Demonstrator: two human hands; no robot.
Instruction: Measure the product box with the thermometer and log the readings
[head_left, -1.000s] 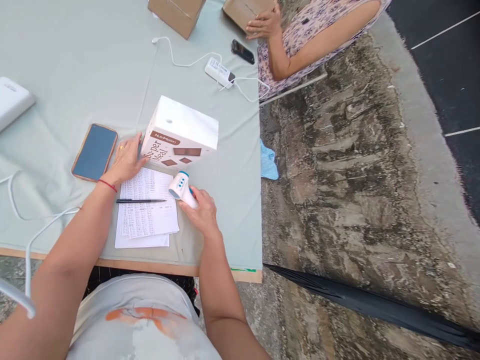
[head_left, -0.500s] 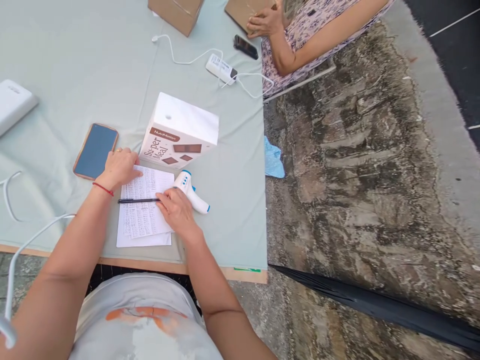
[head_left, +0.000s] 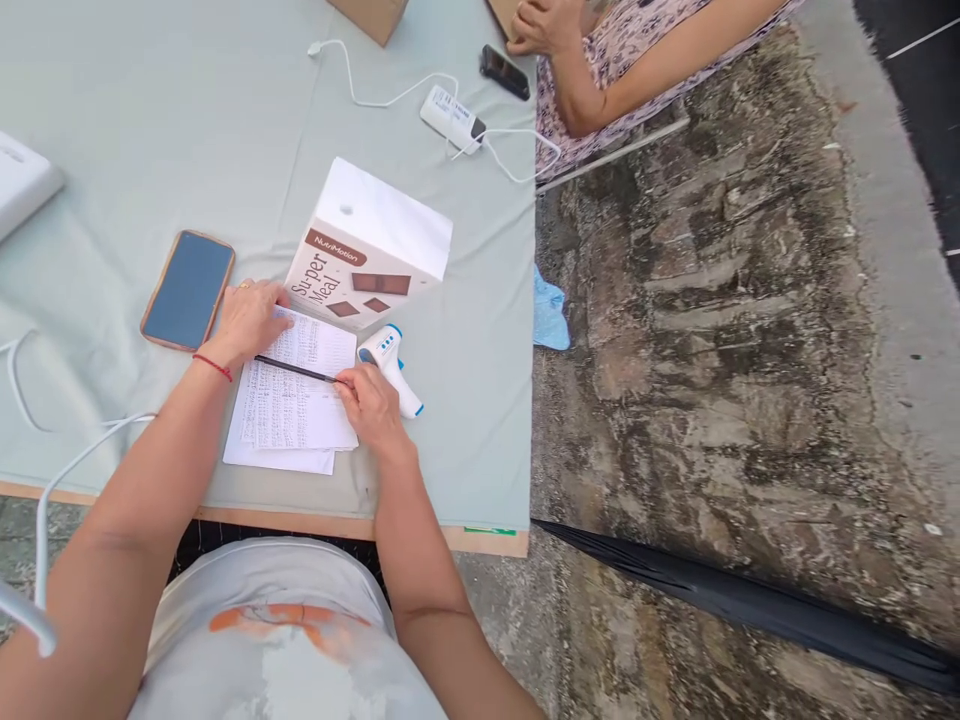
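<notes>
Handwritten sheets of paper (head_left: 289, 405) lie stacked unevenly near the table's front edge. My left hand (head_left: 253, 318) rests on their upper left corner, thumb apart from the fingers, beside a phone (head_left: 187, 290) in a brown-edged case. A slim black pen (head_left: 296, 368) is held by its right end in my right hand (head_left: 371, 405), slanting over the sheets with its other end towards my left hand. Right beside that hand lies a white and blue infrared thermometer (head_left: 394, 365). Behind the sheets stands a white "Super Meal" box (head_left: 382, 225).
A white device with a cable (head_left: 450, 118) and a black object (head_left: 504, 72) lie farther back. A co-worker's hand (head_left: 547, 25) touches a cardboard piece at the top. One cardboard box (head_left: 375, 15) stands nearby. A white case (head_left: 26, 185) sits at far left; a white cable (head_left: 56, 480) crosses my left arm.
The pen has swung from level to slanting, its left end moving away from me. My right hand has shifted slightly right, and the sheets have turned a little. The whole view has shifted slightly.
</notes>
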